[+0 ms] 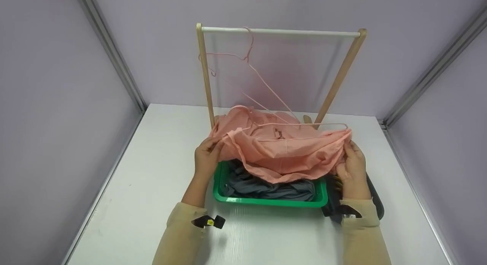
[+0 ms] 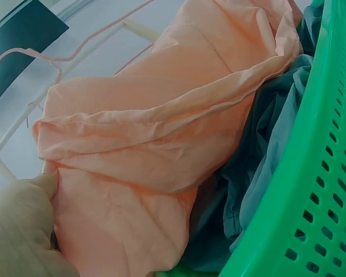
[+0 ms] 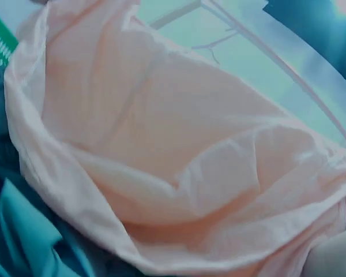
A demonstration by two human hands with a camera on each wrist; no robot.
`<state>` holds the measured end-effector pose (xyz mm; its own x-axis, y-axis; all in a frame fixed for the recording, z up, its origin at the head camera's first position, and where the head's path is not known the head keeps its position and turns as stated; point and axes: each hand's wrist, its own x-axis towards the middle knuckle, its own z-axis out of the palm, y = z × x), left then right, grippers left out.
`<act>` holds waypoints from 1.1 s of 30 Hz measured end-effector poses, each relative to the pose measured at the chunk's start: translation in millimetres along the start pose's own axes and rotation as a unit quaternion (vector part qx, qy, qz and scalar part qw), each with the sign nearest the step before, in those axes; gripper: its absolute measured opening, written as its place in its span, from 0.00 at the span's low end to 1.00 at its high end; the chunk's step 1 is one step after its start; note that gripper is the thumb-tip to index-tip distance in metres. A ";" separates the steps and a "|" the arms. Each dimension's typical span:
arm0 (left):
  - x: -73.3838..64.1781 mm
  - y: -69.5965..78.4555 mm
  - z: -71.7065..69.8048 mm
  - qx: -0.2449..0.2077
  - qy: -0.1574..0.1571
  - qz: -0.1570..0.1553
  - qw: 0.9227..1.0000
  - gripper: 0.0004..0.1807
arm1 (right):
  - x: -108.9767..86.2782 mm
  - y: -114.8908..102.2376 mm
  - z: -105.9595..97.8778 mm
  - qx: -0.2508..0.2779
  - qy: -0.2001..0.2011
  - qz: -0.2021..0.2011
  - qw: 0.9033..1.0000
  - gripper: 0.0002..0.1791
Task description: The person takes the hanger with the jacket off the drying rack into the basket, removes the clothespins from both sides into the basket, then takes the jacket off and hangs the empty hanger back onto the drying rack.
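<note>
A pink garment is stretched between both hands above a green basket. My left hand pinches its left edge between thumb and fingers. On the other side, my right hand grips the garment's right edge, with part of the fingers hidden by cloth. A pink hanger lies along the garment's upper edge, its right end near the right hand. In the left wrist view the cloth hangs in folds from the left hand's thumb. Dark grey cloth lies in the basket below.
A rack with a white rail and wooden legs stands behind the basket. Another pink hanger hangs from the rail. A black object lies under the right forearm. Walls border the white table.
</note>
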<state>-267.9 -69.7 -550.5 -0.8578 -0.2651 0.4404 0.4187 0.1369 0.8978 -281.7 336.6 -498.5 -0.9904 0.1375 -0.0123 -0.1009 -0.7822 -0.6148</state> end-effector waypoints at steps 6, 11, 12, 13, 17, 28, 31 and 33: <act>-2.9 26.7 -3.6 -0.014 0.016 -0.005 1.000 0.09 | -4.1 16.0 3.2 -0.129 0.006 0.074 0.989 0.05; -4.7 38.5 -4.6 -0.006 0.016 -0.006 1.000 0.09 | -9.8 36.9 8.4 -0.192 -0.005 0.134 0.972 0.02; -4.7 38.4 -4.4 -0.006 0.017 -0.004 1.000 0.09 | -11.6 41.7 9.1 -0.206 -0.014 0.145 0.968 0.03; -4.7 38.2 -4.4 -0.007 0.017 -0.004 1.000 0.09 | -13.1 46.5 9.5 -0.221 -0.027 0.156 0.962 0.03; -5.2 37.8 -3.1 -0.011 0.014 -0.001 1.000 0.09 | -19.6 61.4 7.5 -0.321 -0.094 0.173 0.926 0.06; -7.3 38.0 0.2 -0.004 0.003 0.011 1.000 0.08 | -30.0 65.1 -1.7 -0.502 -0.260 0.169 0.807 0.15; -7.4 38.5 0.1 -0.008 -0.001 0.009 1.000 0.08 | -33.7 57.2 2.5 -0.524 -0.261 0.164 0.794 0.18; -7.1 39.1 -0.7 -0.010 -0.002 0.008 1.000 0.08 | -37.0 49.6 7.5 -0.541 -0.256 0.155 0.786 0.21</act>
<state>-245.2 -63.2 -518.5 -0.8523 -0.2587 0.4546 0.4380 0.1221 0.8907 -250.7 288.1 -522.7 -0.8878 -0.4367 -0.1450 0.0175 0.2827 -0.9590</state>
